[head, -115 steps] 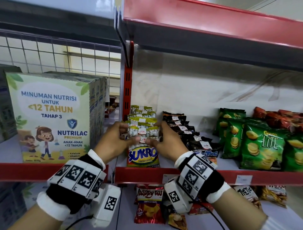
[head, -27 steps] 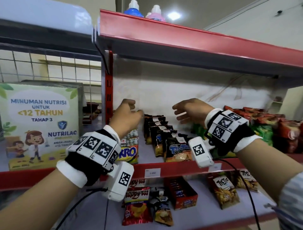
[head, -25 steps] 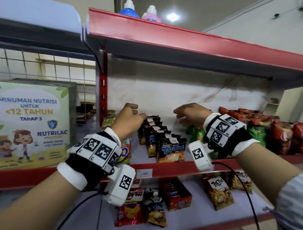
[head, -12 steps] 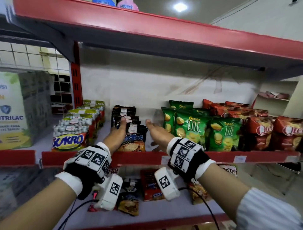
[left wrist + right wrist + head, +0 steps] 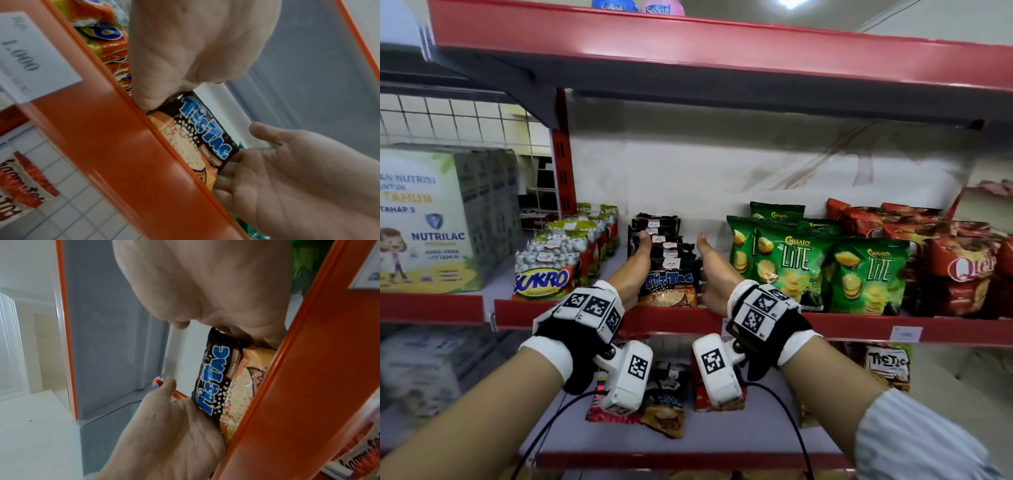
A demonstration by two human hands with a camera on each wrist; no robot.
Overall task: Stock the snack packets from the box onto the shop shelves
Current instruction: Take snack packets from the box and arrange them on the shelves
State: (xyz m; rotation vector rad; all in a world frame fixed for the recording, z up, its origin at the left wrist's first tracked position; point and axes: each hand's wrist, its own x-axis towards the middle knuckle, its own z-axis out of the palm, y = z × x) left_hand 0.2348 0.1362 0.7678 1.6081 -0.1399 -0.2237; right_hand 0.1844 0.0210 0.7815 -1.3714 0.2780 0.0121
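Note:
A row of black-and-orange Tic Tac snack packets (image 5: 670,286) stands front to back on the middle shelf (image 5: 825,327). My left hand (image 5: 635,260) lies flat along the row's left side, fingers straight. On the right side my right hand (image 5: 710,270) does the same, palm inward. In the left wrist view the front Tic Tac packet (image 5: 203,139) sits between the left hand (image 5: 195,48) and the right hand (image 5: 287,178). The right wrist view shows the same packet (image 5: 226,386) flanked by both palms. No box is in view.
Sukro packets (image 5: 541,277) stand left of the row, green Chitato Lite bags (image 5: 801,267) close on its right, red bags (image 5: 945,267) beyond. A Nutrilac carton (image 5: 424,219) fills the far left bay. More packets lie on the lower shelf (image 5: 664,407). A red shelf (image 5: 722,44) hangs overhead.
My hands left the Sukro row and came down from mid-air to either side of the Tic Tac row. In the last half second they slid a little deeper along it.

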